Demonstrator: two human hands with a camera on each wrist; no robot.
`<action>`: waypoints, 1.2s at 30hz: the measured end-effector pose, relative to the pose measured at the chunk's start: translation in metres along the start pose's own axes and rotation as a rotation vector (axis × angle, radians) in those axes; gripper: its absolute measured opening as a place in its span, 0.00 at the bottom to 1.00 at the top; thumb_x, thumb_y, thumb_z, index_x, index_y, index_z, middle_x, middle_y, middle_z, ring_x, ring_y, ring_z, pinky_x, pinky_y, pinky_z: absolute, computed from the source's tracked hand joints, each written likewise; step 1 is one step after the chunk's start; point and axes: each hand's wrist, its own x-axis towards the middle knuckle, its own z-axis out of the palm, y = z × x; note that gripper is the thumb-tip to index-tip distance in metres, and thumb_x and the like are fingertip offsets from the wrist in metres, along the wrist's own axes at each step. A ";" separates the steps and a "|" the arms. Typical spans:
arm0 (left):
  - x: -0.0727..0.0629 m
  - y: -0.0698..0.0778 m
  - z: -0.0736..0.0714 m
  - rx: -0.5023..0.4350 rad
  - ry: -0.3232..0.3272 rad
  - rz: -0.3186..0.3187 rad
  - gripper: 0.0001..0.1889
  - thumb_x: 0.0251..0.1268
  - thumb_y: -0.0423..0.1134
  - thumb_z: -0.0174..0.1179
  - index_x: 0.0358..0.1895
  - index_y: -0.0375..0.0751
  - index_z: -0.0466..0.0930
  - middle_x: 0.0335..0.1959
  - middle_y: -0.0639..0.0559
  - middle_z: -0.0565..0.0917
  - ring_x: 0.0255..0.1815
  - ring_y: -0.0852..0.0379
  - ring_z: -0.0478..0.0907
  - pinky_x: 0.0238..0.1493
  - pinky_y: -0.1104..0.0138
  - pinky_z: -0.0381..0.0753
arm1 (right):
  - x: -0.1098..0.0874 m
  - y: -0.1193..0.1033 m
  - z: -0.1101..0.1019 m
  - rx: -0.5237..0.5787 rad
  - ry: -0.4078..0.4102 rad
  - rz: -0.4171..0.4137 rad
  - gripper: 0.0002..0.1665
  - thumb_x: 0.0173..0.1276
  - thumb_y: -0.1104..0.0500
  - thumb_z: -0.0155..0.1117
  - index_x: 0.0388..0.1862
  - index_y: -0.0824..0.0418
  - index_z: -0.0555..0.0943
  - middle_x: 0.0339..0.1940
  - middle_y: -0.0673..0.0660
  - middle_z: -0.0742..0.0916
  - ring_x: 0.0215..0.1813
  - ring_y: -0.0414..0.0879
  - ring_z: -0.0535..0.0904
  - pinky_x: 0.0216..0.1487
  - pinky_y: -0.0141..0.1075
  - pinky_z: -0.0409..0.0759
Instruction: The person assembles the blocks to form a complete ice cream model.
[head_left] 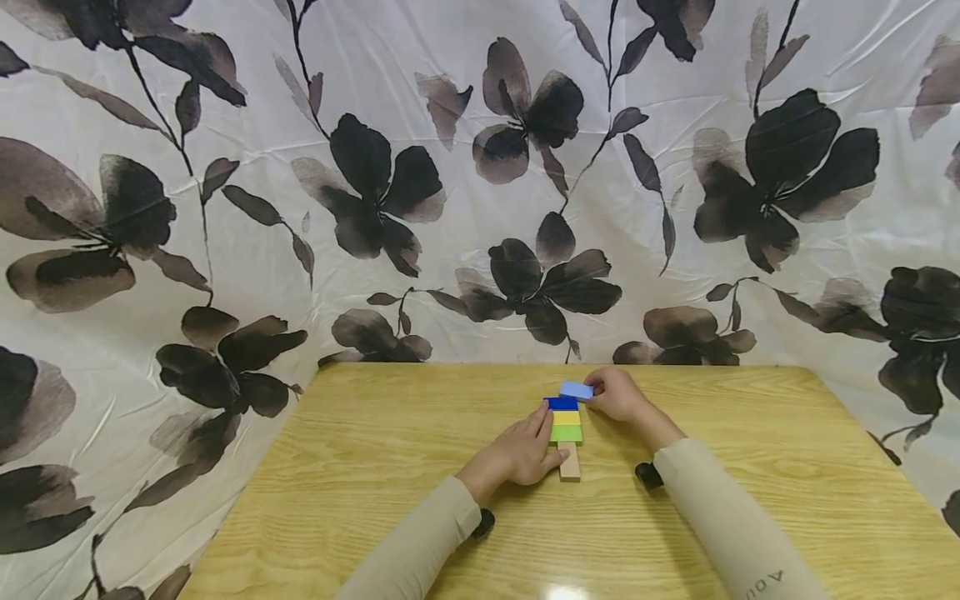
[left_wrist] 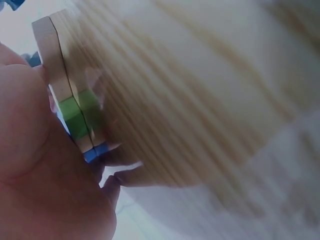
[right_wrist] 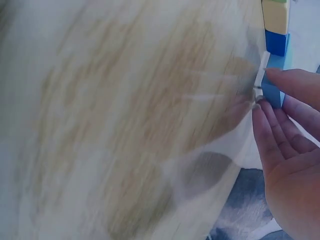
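Observation:
A dark blue block (head_left: 562,404), a yellow block (head_left: 566,418) and a green block (head_left: 566,433) lie in a row on the table, sides together. Below the green one, a plain wooden block (head_left: 570,469) points toward me. My left hand (head_left: 516,452) rests along the row's left side, its extended fingers at the dark blue block and its thumb at the wooden one. At the far end, my right hand (head_left: 618,397) pinches a light blue block (head_left: 575,391) between thumb and fingers. That block sits slightly askew beside the dark blue one; in the right wrist view the light blue block (right_wrist: 273,80) meets it.
The wood-grain table (head_left: 360,467) ends just beyond the light blue block. Behind it hangs a floral cloth (head_left: 450,200). Small black devices show under both wrists, one by the right sleeve (head_left: 720,500).

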 end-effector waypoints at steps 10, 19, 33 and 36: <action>-0.007 0.000 -0.007 -0.001 -0.003 0.017 0.42 0.82 0.64 0.33 0.84 0.39 0.38 0.85 0.46 0.36 0.85 0.52 0.41 0.81 0.59 0.49 | -0.002 -0.003 0.001 -0.021 -0.013 -0.018 0.10 0.60 0.72 0.71 0.42 0.72 0.86 0.33 0.58 0.85 0.36 0.47 0.77 0.42 0.41 0.78; -0.008 -0.005 -0.010 0.000 -0.018 0.042 0.42 0.82 0.65 0.33 0.84 0.40 0.37 0.85 0.47 0.36 0.85 0.53 0.40 0.81 0.59 0.49 | -0.001 -0.005 0.002 -0.040 -0.019 -0.036 0.13 0.60 0.72 0.71 0.45 0.73 0.85 0.34 0.60 0.85 0.37 0.49 0.77 0.44 0.44 0.79; -0.001 -0.010 -0.002 -0.031 -0.016 0.072 0.43 0.81 0.65 0.34 0.84 0.39 0.35 0.85 0.47 0.34 0.85 0.52 0.39 0.81 0.59 0.46 | 0.000 -0.012 0.009 -0.035 -0.051 -0.098 0.17 0.60 0.75 0.65 0.49 0.76 0.85 0.40 0.64 0.86 0.42 0.53 0.80 0.49 0.50 0.81; 0.001 -0.010 0.000 -0.026 -0.015 0.069 0.43 0.81 0.65 0.33 0.84 0.40 0.35 0.85 0.47 0.33 0.85 0.52 0.39 0.82 0.59 0.46 | -0.001 -0.012 0.009 -0.037 -0.056 -0.103 0.18 0.60 0.75 0.65 0.50 0.76 0.84 0.42 0.64 0.85 0.43 0.54 0.80 0.50 0.51 0.81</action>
